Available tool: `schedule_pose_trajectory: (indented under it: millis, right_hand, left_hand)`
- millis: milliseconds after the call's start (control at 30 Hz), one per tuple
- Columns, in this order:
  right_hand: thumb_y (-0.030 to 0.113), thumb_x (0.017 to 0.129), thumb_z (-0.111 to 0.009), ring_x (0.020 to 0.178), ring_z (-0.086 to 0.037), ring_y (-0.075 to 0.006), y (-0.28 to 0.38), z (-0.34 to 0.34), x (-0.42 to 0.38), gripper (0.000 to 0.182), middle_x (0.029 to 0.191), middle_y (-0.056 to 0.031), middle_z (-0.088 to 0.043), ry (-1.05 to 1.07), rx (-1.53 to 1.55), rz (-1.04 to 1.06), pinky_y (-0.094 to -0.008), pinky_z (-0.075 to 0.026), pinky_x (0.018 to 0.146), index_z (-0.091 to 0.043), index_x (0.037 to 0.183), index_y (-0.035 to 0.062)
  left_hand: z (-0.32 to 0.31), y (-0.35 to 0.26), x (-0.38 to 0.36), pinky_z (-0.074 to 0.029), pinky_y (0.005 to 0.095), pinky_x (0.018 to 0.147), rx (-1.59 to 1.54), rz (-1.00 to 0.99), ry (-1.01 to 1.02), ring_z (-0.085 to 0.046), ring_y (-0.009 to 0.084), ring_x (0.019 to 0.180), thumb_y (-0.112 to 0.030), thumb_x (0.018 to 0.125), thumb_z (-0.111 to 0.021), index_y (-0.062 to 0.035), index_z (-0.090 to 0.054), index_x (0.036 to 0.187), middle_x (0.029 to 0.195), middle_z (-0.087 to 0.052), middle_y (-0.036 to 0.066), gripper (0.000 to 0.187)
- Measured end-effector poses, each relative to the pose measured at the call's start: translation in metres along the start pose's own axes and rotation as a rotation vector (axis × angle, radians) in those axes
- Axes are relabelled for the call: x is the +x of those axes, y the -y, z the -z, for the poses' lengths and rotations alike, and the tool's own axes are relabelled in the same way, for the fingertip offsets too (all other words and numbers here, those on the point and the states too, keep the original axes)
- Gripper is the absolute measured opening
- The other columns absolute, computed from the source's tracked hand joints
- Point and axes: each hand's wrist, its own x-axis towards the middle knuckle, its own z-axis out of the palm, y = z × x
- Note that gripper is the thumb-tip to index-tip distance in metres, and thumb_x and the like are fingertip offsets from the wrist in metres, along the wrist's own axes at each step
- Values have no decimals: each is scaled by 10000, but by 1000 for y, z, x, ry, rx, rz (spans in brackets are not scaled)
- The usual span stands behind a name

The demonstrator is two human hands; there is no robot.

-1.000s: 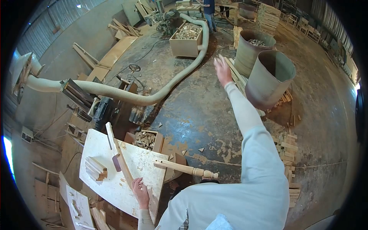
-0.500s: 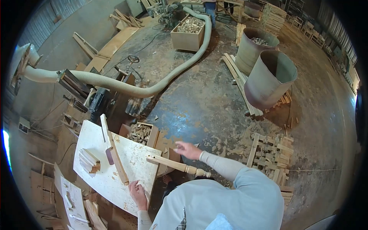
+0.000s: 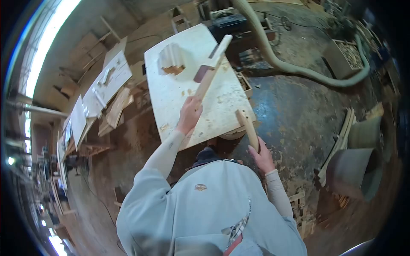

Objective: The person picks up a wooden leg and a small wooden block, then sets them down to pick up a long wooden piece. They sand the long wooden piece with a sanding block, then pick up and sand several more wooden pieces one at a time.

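My left hand [image 3: 190,114] is closed around the near end of a long wooden bar [image 3: 207,82] lying slantwise on a white-topped table [image 3: 171,102]. Beside the bar sits a flat purplish piece [image 3: 200,74], and a pale strip [image 3: 222,48] lies along its far part. My right hand [image 3: 263,157] grips a turned wooden leg [image 3: 248,131] at the table's right corner. The leg's square end, with small dark holes, rests over the corner; its lower part is hidden by the hand. A stack of pale wooden pieces [image 3: 172,59] lies at the table's far left.
Behind the table, a machine [image 3: 232,26] stands near a thick ribbed hose [image 3: 294,71] crossing the floor. A bin of offcuts [image 3: 244,85] sits by the right edge. Large drums [image 3: 352,173] and long boards [image 3: 337,147] are on the right; panels [image 3: 112,81] lean left.
My view has swung left. My right hand, earlier open above the turned leg, now grips it. My left hand, earlier near the bar's end, has closed on it.
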Motion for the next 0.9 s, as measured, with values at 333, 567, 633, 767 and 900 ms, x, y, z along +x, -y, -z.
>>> schedule_pose_trajectory:
  millis: [333, 567, 633, 767, 900]
  right_hand:
    - [428, 1046, -744, 1202, -726, -504, 37, -20, 12, 653, 1275, -293, -759, -92, -212, -114, -544, -571, 996, -560, 1547, 51]
    - [410, 1044, -746, 1168, -738, -498, 44, -35, 23, 585, 1249, -286, -768, -104, -156, -267, -539, -582, 968, -614, 1485, 48]
    - [406, 1041, -749, 1163, -740, -498, 39, -40, 24, 593, 1242, -295, -767, -111, -177, -294, -542, -583, 962, -613, 1490, 44]
    - [429, 1035, -759, 1125, -760, -475, 50, -49, 40, 625, 1209, -288, -776, -134, -216, -352, -521, -590, 945, -617, 1495, 31]
    - [480, 1024, -769, 1100, -773, -450, 54, -60, 68, 678, 1193, -272, -784, -182, -245, -310, -494, -594, 937, -621, 1494, 13]
  left_hand:
    - [19, 130, 158, -397, 547, 1241, 471, 68, -197, -499, 439, 1478, -325, 997, -784, -31, -673, 1418, 1491, -615, 235, 526]
    - [-10, 161, 202, -230, 607, 1352, 736, -28, 43, -350, 470, 1614, -533, 1039, -694, 48, -608, 1500, 1636, -500, 282, 746]
    - [-28, 165, 207, -239, 601, 1352, 667, -76, 98, -360, 469, 1607, -505, 1043, -701, 44, -612, 1495, 1621, -510, 289, 717]
    - [-51, 167, 218, -348, 562, 1310, 318, -159, -30, -431, 509, 1539, -290, 1053, -695, 45, -596, 1480, 1570, -526, 319, 552]
    - [-77, 198, 250, -383, 569, 1275, 351, 24, -146, -442, 544, 1509, -122, 1018, -656, 42, -581, 1493, 1591, -493, 330, 509]
